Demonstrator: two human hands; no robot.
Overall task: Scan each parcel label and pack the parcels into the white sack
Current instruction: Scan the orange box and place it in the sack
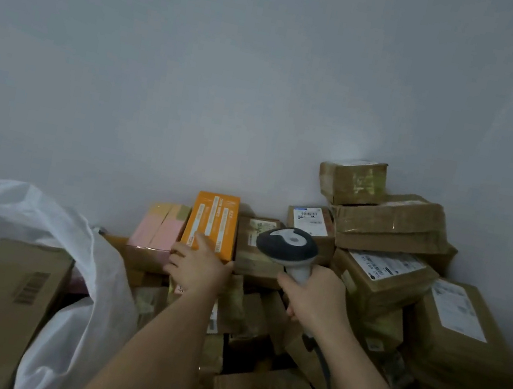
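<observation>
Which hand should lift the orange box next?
Left. The left hand already grips the orange box at its near end; the right hand holds the scanner.

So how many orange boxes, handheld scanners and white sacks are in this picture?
Orange box: 1
Handheld scanner: 1
White sack: 1
Total: 3

I have one view only, worn on the head, looking forward and slightly down from close behind both forearms. It faces a bare wall (269, 76) filling the upper half, parcels (381, 278) stacked far right.
</observation>
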